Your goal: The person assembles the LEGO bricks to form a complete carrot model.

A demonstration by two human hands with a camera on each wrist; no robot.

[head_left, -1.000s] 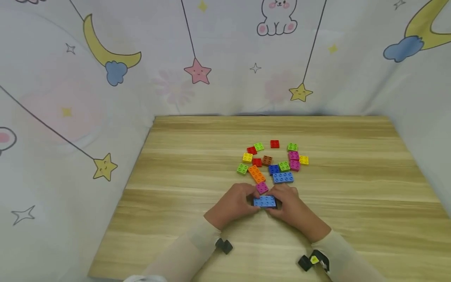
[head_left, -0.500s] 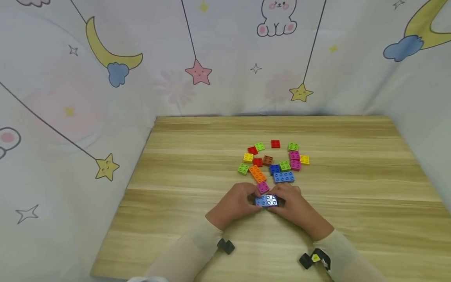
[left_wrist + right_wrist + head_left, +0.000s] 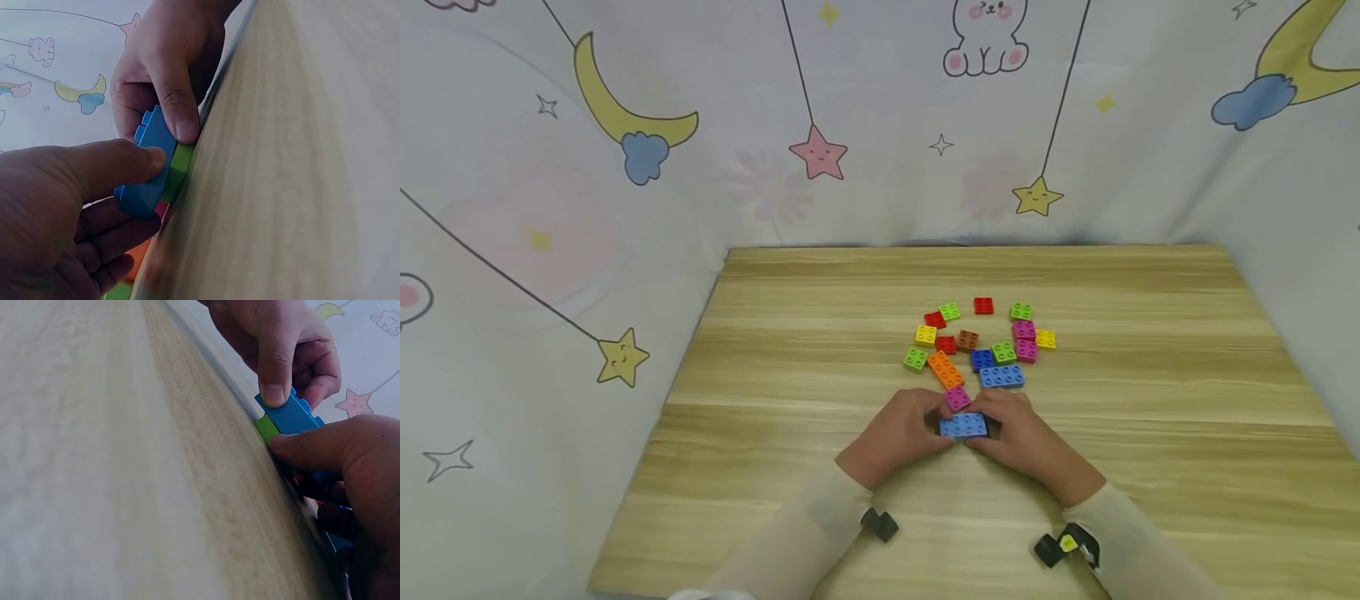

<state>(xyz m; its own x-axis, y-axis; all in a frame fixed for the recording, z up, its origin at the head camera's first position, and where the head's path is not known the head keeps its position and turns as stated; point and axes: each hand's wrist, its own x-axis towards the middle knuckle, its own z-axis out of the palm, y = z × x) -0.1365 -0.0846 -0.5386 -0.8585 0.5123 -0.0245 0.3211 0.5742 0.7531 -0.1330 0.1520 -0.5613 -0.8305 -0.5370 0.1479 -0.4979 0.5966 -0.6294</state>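
Near the front of the group of toy bricks, both hands meet at a light-blue eight-stud building brick (image 3: pixel 962 426). My left hand (image 3: pixel 897 437) pinches its left end, with the thumb (image 3: pixel 140 161) flat along its near side. Under the blue brick sits a lime-green brick (image 3: pixel 179 166), low over the table. My right hand (image 3: pixel 1021 440) grips at the right end, its thumb tip (image 3: pixel 287 447) where the green brick meets the blue one. Its other fingers are behind the bricks. A magenta brick (image 3: pixel 957 398) lies just beyond the fingertips.
Loose bricks lie beyond the hands on the wood-grain table (image 3: pixel 820 333): an orange one (image 3: pixel 946 370), another light-blue one (image 3: pixel 1002 377), a dark-blue one (image 3: pixel 982 360), a brown one (image 3: pixel 967 340) and several small ones. A patterned white cloth (image 3: pixel 880 208) hangs behind the table.
Both hands keep their hold on the stacked bricks. Half a second ago the blue brick's top caught a bright glare on its right half; now that glare is gone. The loose bricks stay put.
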